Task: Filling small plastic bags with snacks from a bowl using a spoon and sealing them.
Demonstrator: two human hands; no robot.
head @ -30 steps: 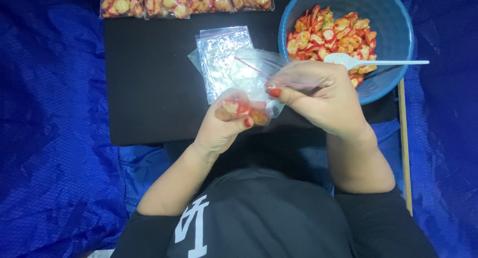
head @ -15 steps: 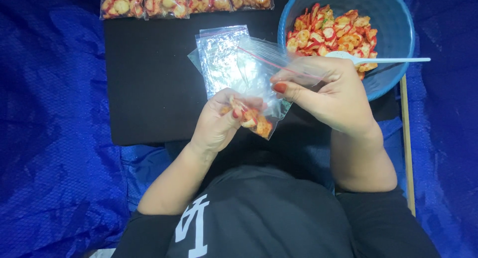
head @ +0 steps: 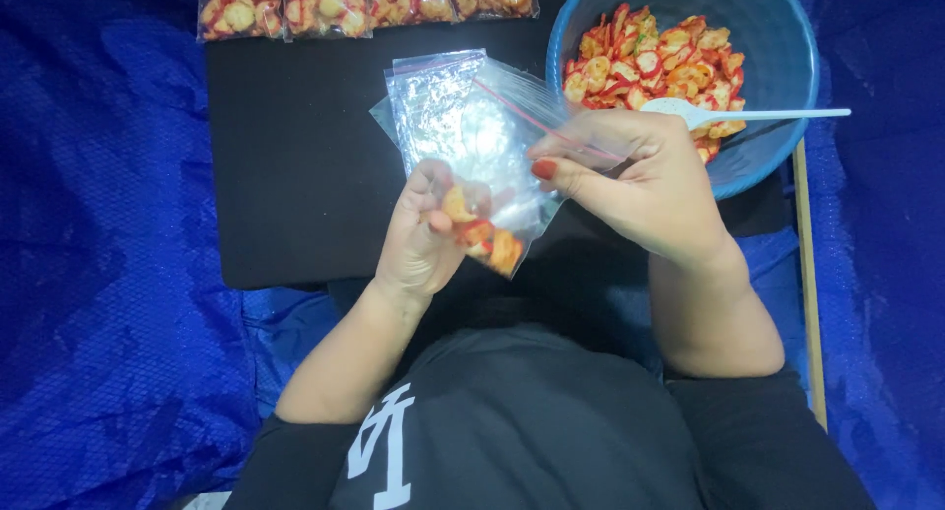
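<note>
— So, what has changed since half a second ago?

— Little. I see the clear zip bag (head: 492,165) sitting a bit higher and more upright between the hands than it did, and a second ago it was bunched low under the right hand. Now its top with the red zip line is spread open toward the blue bowl (head: 778,37).

— And the hands?

— The left hand (head: 423,239) is closed around the bag's lower corner, where a few red-and-yellow snack pieces (head: 482,236) have settled. The right hand (head: 640,180) pinches the bag's upper edge between thumb and fingers, just beside the bowl's rim. Both are holding the bag above the black bench (head: 295,175), in front of my chest.

— What else is around?

— The bowl, at the bench's far right corner, holds a heap of the same snack slices (head: 650,62), with a white plastic spoon (head: 748,114) lying across them, its handle sticking out over the rim. Under the held bag I can make out a small stack of empty bags (head: 423,87) on the bench, though the two blur together. A row of filled packets (head: 364,0) lines the far edge. Blue tarp (head: 108,224) surrounds everything.

— Anything in the way?

— The right hand hides part of the bowl's near rim and the spoon's bowl end.
</note>
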